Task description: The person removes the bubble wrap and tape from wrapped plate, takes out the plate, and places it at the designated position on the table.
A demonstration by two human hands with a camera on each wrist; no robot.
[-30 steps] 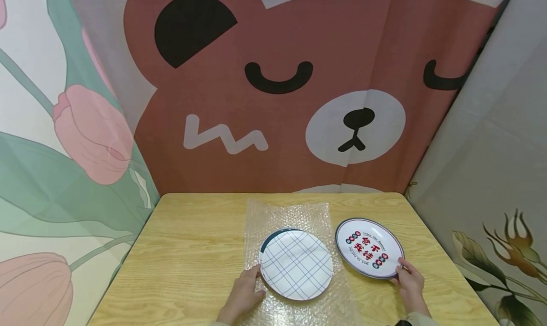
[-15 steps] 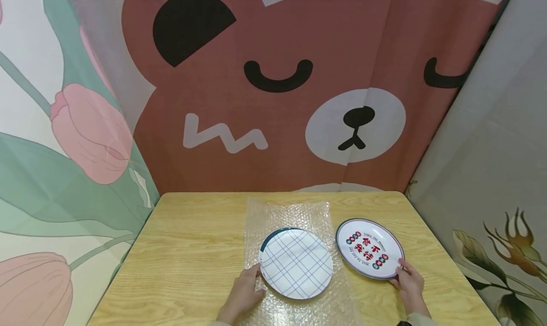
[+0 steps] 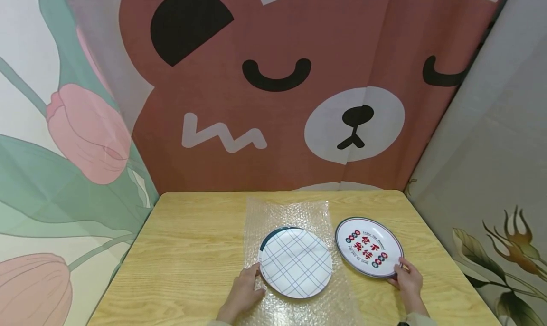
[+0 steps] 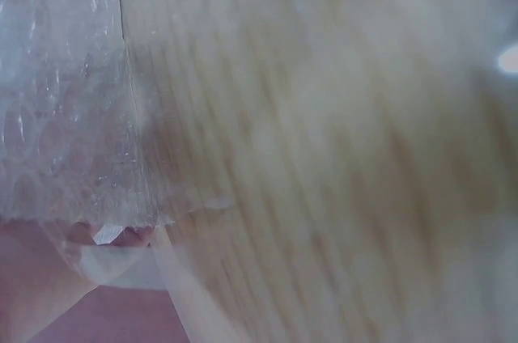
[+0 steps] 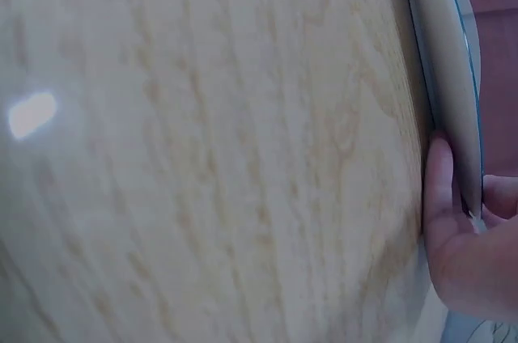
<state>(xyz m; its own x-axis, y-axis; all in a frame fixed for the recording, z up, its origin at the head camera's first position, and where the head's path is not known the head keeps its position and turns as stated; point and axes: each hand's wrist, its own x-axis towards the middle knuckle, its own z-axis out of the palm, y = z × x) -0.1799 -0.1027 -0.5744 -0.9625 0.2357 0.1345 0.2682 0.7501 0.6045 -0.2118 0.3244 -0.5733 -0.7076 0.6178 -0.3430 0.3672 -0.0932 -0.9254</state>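
Observation:
A white plate [image 3: 296,264] with thin blue crossing lines and a dark teal band at its upper left lies on a bubble wrap sheet [image 3: 287,213]. At this plate's left rim is my left hand [image 3: 242,293], fingertips touching the edge and thumb over the wrap; the left wrist view does not clearly show it. To the right, my right hand [image 3: 409,279] pinches the lower right rim of a second plate [image 3: 368,247], white with red Chinese characters. In the right wrist view that plate's pale underside [image 5: 449,76] stands near the tabletop, with fingers on both sides of the rim.
Everything lies on a light wooden table [image 3: 192,240]. Behind it hangs a curtain [image 3: 282,159] with a brown bear print. Flower-patterned cloths flank the table on both sides. The bubble wrap [image 4: 65,116] and its edge show in the left wrist view.

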